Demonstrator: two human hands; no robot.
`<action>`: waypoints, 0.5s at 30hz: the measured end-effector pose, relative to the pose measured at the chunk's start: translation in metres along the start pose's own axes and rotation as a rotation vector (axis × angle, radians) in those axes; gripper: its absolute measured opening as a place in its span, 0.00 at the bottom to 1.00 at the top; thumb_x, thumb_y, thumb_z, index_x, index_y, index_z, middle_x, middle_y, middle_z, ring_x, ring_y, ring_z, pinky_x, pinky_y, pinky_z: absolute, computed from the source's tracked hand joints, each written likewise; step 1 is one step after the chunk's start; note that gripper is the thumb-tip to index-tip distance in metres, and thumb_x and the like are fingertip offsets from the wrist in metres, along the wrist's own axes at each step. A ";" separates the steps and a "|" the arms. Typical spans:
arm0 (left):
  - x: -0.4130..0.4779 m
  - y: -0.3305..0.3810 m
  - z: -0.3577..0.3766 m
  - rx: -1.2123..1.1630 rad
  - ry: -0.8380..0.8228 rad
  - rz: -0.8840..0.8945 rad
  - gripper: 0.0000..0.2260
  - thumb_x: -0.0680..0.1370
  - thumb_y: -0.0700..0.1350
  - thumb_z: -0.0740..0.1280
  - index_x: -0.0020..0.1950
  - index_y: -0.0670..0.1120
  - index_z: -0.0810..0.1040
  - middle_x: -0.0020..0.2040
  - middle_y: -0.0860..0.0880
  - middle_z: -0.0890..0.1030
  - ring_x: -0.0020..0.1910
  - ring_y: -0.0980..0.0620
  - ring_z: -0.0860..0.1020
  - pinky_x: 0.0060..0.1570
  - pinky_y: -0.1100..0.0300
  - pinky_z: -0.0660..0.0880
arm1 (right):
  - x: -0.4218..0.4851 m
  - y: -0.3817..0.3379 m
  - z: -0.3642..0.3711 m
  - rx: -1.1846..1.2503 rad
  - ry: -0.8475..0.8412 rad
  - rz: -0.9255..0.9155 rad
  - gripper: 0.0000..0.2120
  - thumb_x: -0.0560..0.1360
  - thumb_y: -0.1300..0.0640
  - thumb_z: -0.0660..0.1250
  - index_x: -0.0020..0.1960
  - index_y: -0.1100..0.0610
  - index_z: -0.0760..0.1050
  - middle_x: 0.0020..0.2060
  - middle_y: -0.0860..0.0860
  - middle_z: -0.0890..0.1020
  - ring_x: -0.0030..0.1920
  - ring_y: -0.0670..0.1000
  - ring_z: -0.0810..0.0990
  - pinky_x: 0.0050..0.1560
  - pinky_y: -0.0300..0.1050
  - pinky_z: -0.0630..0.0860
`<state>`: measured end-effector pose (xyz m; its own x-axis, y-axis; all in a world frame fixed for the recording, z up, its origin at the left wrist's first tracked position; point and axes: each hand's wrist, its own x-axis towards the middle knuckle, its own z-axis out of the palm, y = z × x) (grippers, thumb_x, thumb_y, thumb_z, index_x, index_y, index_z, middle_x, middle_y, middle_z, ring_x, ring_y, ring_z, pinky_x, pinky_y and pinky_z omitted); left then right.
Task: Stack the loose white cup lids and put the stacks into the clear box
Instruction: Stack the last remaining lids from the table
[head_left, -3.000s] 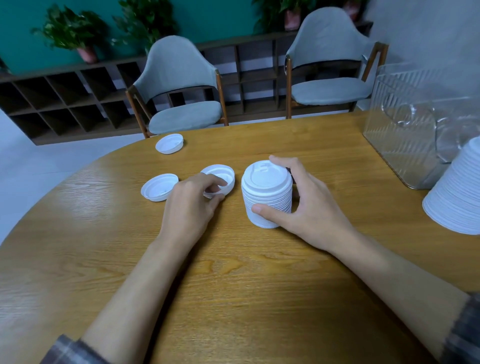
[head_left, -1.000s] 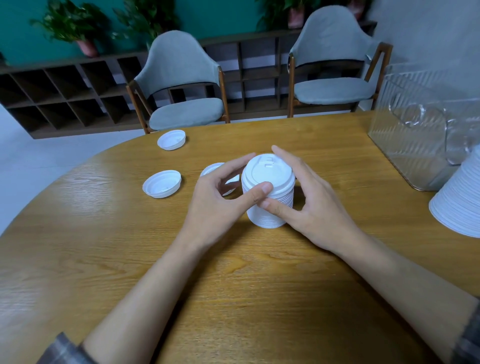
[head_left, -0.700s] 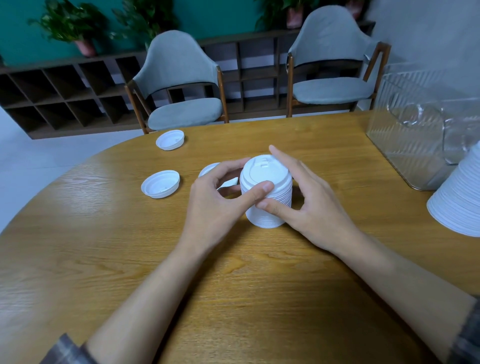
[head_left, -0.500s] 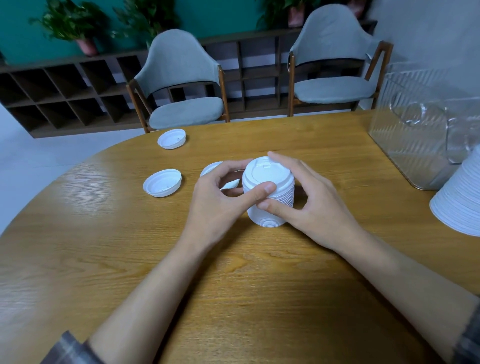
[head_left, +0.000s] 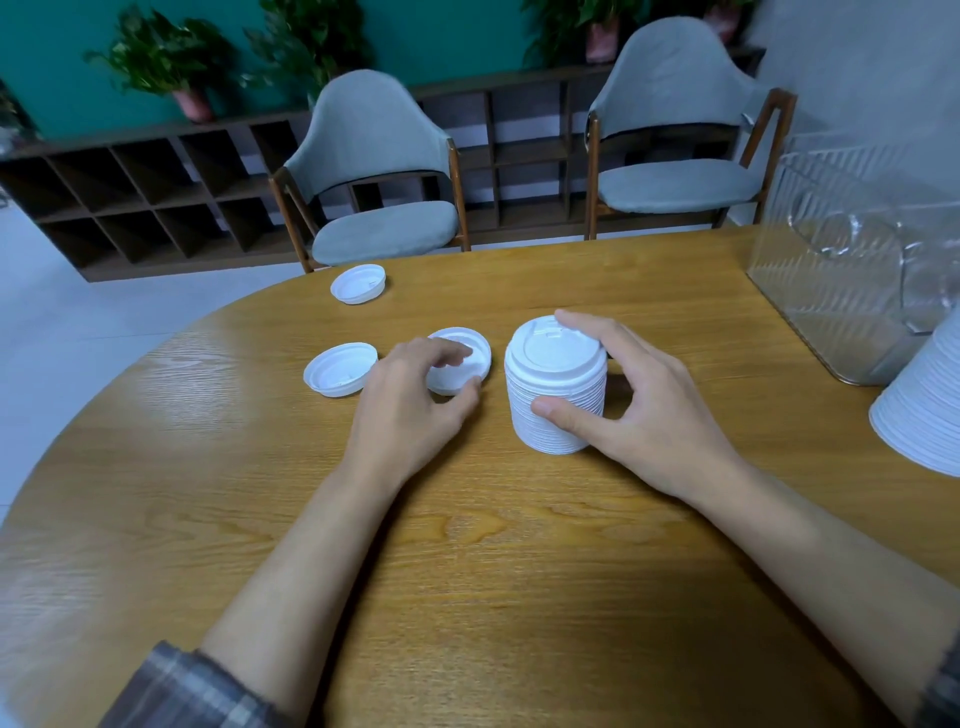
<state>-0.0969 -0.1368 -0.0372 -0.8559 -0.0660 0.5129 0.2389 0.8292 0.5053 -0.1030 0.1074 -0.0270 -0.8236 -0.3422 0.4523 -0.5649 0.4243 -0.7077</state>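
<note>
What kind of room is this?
Probably a café or break-room lounge: a tall stack of white plastic cup lids on a big oval wooden table, two grey padded wooden-legged chairs, and dark wooden cubby shelves topped with potted green plants.

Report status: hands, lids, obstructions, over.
Left hand pinches loose lid. Right hand grips lid stack. Two more lids loose. Nothing between stack and clear box.

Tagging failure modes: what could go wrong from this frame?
1. Tall lid stack, steadied by the right hand alone, could tip under a hard press.
2. Nearest lid, pinched by the left hand, looks upside down; unflipped it won't nest.
3. Far lid lies near the table edge; a nudge may drop it.
</note>
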 end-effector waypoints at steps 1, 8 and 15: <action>0.000 0.000 -0.001 0.039 -0.030 0.011 0.11 0.75 0.45 0.77 0.57 0.48 0.85 0.53 0.55 0.86 0.55 0.51 0.82 0.57 0.52 0.78 | 0.000 -0.001 0.000 0.001 0.002 -0.001 0.34 0.71 0.39 0.76 0.74 0.45 0.72 0.67 0.36 0.77 0.67 0.31 0.71 0.63 0.23 0.63; 0.000 0.003 -0.003 0.118 -0.051 0.104 0.11 0.76 0.37 0.76 0.56 0.48 0.87 0.49 0.53 0.87 0.49 0.54 0.84 0.50 0.56 0.78 | -0.001 0.000 -0.002 0.006 -0.001 0.007 0.34 0.72 0.38 0.75 0.75 0.44 0.71 0.66 0.35 0.76 0.66 0.30 0.71 0.62 0.22 0.62; 0.004 0.001 -0.001 0.005 0.027 0.081 0.13 0.74 0.39 0.79 0.58 0.48 0.85 0.44 0.54 0.82 0.43 0.55 0.78 0.49 0.50 0.79 | -0.001 0.000 -0.002 -0.002 -0.002 0.015 0.34 0.72 0.39 0.76 0.75 0.43 0.71 0.67 0.36 0.76 0.66 0.29 0.70 0.61 0.22 0.62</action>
<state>-0.0994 -0.1363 -0.0344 -0.8210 -0.0134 0.5708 0.3045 0.8354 0.4576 -0.1026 0.1095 -0.0258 -0.8319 -0.3371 0.4408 -0.5527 0.4308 -0.7134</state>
